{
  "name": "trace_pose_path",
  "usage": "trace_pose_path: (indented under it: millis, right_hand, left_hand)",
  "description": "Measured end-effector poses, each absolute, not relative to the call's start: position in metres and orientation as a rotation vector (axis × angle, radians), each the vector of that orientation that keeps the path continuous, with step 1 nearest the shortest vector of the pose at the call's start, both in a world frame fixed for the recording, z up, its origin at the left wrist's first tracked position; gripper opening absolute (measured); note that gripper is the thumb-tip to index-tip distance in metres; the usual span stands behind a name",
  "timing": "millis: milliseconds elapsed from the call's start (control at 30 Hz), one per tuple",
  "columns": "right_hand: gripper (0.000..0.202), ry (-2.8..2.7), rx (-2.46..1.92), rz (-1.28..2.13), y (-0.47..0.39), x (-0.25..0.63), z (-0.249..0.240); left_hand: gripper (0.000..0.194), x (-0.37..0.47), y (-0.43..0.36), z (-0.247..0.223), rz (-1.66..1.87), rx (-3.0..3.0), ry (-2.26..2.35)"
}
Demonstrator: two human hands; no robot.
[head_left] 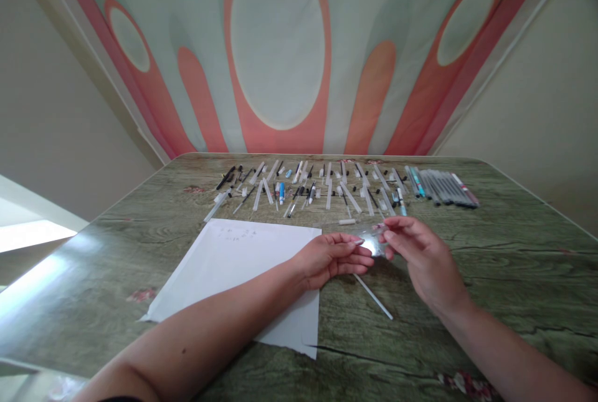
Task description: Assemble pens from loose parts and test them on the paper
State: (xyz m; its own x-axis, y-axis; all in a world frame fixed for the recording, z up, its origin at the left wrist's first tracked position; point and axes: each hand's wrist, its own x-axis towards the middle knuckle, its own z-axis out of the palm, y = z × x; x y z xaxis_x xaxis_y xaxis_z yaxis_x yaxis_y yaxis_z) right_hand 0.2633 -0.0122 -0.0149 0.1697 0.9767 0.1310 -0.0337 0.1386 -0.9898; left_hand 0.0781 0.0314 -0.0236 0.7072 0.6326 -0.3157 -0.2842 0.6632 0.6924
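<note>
My left hand (334, 258) reaches over the right edge of a white sheet of paper (261, 258), its thumb and fingers closed on one side of a small clear plastic bag (372, 244). On the other side, my right hand (425, 258) pinches the same bag between thumb and fingertips. The bag shines with reflected light, and I cannot make out whether anything is inside. A thin white stick (374, 297) lies on the table below the hands. Just beyond the bag is a short whitish tube (347, 222).
Two rows of taken-apart pen pieces, with clear barrels (350, 197), dark caps and a blue marker part (281, 193), stretch across the far table. Several whole pens (443, 187) lie side by side at the right. Faint pencil marks show on the paper. The wooden table (514, 283) meets a patterned wall behind.
</note>
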Motion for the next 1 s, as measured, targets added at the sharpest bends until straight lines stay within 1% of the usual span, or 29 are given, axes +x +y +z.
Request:
trace_pose_path:
  millis: [167,233,300,367,433,500,567,767,933,1000]
  right_hand:
    - [0.011,-0.769,-1.036,1.417,0.001,0.276,-0.019]
    - [0.012,-0.730,-1.040,1.507,0.002,0.277,-0.020]
    - [0.016,-0.806,-1.086,1.519,0.000,0.275,-0.020]
    - [0.020,-1.001,-1.196,1.421,-0.005,0.270,-0.020]
    - [0.023,-1.258,-1.316,1.221,-0.009,0.264,-0.020]
    - [0.021,-1.469,-1.383,1.008,-0.012,0.261,-0.019]
    - [0.019,-1.590,-1.392,0.884,-0.014,0.258,-0.017]
    - [0.018,-1.662,-1.369,0.757,-0.017,0.257,-0.012]
    - [0.016,-1.646,-1.355,0.691,-0.018,0.257,-0.011]
    - [0.016,-1.650,-1.348,0.669,-0.019,0.257,-0.011]
  left_hand:
    - [0.013,0.077,0.031,-0.020,0.592,0.697,0.602]
    - [0.016,0.077,0.031,-0.020,0.626,0.746,0.613]
    - [0.020,0.077,0.031,-0.020,0.661,0.804,0.628]
    - [0.024,0.078,0.030,-0.021,0.684,0.854,0.632]
    - [0.028,0.078,0.029,-0.022,0.702,0.896,0.629]
    - [0.031,0.079,0.027,-0.022,0.718,0.931,0.631]
    - [0.033,0.081,0.026,-0.021,0.736,0.962,0.639]
    - [0.028,0.082,0.024,-0.018,0.793,1.081,0.609]
    - [0.031,0.082,0.023,-0.013,0.828,1.078,0.575]
    - [0.029,0.082,0.023,-0.012,0.848,1.077,0.573]
